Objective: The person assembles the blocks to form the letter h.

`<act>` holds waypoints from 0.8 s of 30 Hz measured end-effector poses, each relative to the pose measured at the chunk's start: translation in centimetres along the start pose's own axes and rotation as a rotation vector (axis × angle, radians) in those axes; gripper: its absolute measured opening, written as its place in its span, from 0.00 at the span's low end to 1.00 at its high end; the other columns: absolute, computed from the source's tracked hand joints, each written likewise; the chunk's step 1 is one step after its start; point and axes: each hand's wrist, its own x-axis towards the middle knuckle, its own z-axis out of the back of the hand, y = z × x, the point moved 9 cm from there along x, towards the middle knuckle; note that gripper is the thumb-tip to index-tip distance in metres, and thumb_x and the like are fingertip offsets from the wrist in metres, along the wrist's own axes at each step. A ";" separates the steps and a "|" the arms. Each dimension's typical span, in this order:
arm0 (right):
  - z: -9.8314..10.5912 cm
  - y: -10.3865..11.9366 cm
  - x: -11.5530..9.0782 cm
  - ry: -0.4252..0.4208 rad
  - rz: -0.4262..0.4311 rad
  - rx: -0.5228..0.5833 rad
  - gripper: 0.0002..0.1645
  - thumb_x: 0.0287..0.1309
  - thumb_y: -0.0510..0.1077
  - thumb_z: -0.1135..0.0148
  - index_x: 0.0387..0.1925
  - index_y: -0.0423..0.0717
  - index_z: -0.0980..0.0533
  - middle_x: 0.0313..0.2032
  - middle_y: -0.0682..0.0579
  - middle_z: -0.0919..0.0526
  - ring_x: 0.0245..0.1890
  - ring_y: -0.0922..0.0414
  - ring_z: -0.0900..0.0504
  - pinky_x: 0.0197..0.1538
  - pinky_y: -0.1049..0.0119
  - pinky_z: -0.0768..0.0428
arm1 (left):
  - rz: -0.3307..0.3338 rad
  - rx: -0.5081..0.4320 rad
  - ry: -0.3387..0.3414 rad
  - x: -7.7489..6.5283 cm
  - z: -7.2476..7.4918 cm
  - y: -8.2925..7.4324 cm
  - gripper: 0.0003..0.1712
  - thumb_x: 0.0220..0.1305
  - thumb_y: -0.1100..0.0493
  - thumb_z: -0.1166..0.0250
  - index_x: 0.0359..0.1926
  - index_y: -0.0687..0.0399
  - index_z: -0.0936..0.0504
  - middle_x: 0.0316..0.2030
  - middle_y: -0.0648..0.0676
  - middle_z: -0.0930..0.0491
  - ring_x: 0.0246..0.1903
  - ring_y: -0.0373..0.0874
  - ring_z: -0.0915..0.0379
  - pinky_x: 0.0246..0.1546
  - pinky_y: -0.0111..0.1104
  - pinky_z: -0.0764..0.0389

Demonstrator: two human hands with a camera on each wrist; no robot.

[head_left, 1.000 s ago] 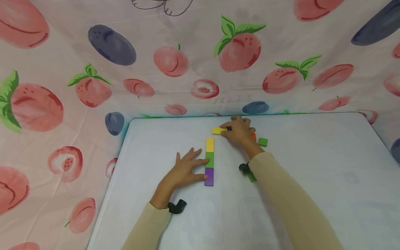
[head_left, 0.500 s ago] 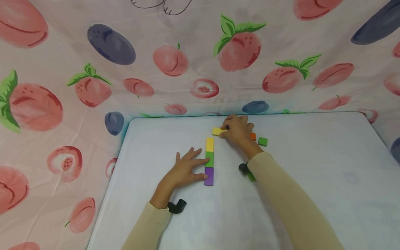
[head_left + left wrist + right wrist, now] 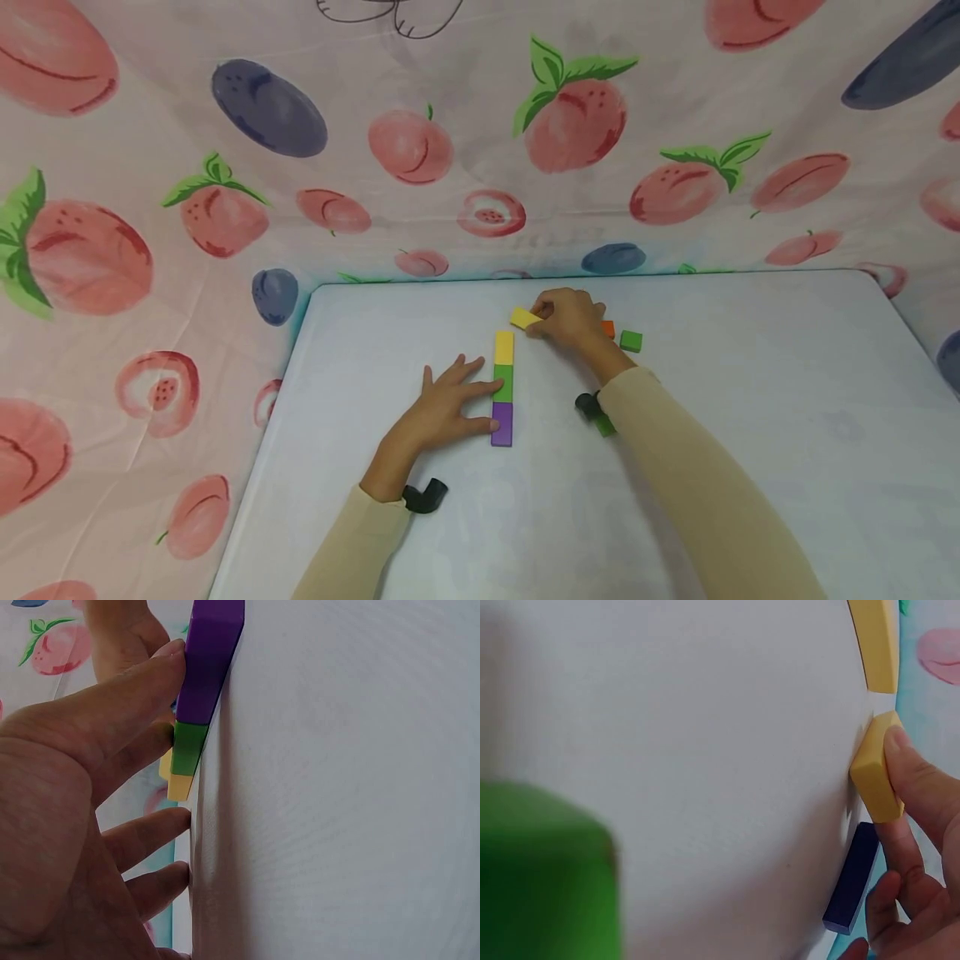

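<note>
While the left hand lies left of center in the head view with its fingers spread wide, its thumb tip touches a purple block and its index fingertip touches a green block. These two stand end to end with an upright yellow block, forming one straight row near the middle of the frame, purple lowest and yellow uppermost. Above and right of that row, the right hand pinches a second yellow block between thumb and fingers; it sits aslant, apart from the row's top end, and I cannot tell whether it is wholly off the white table. In the right wrist view, a dark blue block lies at lower right, just below the pinched piece. Right of the right hand in the head view are an orange block, partly covered, and a small green cube. Lower down, another green piece shows partly beneath the right sleeve. Fruit-printed cloth fills the upper part and left side of the frame.
</note>
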 end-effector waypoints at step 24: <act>-0.8 0.4 0.1 0.123 0.062 0.282 0.30 0.68 0.50 0.35 0.69 0.59 0.28 0.33 0.48 0.20 0.30 0.54 0.18 0.40 0.62 0.24 | 0.022 -0.010 0.011 0.1 0.0 0.0 0.36 0.59 0.35 0.28 0.69 0.30 0.24 0.79 0.51 0.41 0.82 0.56 0.59 0.72 0.72 0.69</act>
